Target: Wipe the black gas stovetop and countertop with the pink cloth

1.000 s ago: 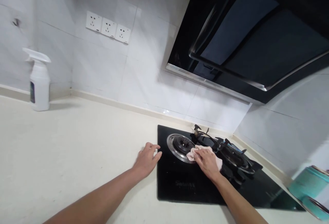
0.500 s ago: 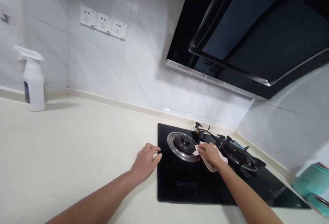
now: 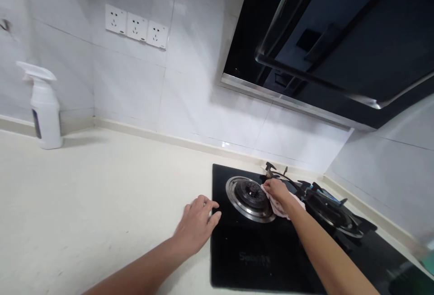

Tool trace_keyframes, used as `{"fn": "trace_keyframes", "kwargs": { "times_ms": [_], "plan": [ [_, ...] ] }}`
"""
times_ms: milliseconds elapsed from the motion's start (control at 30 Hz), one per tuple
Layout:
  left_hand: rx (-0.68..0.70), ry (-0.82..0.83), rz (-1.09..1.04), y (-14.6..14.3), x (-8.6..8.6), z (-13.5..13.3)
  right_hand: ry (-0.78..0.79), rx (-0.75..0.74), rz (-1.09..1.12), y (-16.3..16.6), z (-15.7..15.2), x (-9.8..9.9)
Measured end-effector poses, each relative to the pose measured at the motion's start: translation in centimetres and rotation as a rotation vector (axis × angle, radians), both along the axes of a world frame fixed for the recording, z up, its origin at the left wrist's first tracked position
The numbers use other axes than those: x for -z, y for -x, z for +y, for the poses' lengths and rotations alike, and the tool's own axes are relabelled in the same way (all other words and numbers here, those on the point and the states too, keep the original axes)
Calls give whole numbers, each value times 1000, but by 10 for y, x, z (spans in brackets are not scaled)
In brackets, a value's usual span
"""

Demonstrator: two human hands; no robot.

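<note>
My right hand (image 3: 277, 190) is closed on a pale pink cloth (image 3: 282, 206) and presses it against the black glass hob (image 3: 244, 250), at the right rim of the left burner (image 3: 250, 192). My left hand (image 3: 198, 222) lies on the cream counter (image 3: 84, 204) with its fingers spread, their tips touching the hob's left edge. It holds nothing.
A black pan support sits on the right burner (image 3: 334, 209). The black range hood (image 3: 339, 46) hangs low over the hob. A white spray bottle (image 3: 43, 105) stands at the far left by the tiled wall, under three sockets (image 3: 136, 27).
My right hand with the cloth has moved away from me along the left burner's right rim. The left hand has stayed at the hob's edge; the view has shifted a little.
</note>
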State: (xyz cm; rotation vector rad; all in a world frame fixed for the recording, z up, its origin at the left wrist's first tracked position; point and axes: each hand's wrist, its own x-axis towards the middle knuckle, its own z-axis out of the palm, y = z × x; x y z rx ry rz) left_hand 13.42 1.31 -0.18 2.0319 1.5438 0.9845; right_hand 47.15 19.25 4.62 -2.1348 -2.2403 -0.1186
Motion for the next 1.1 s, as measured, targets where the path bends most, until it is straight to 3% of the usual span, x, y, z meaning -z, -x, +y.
{"fn": "trace_keyframes", "kwargs": {
  "times_ms": [367, 867, 1100],
  "plan": [
    [3, 12, 11, -4, -7, -3, 93, -93, -91, 44, 49, -14],
    [-10, -4, 15, -4, -9, -3, 62, -189, -178, 80, 47, -17],
    [-12, -34, 9, -5, -3, 0, 64, -318, -134, 106, 43, -20]
  ]
}}
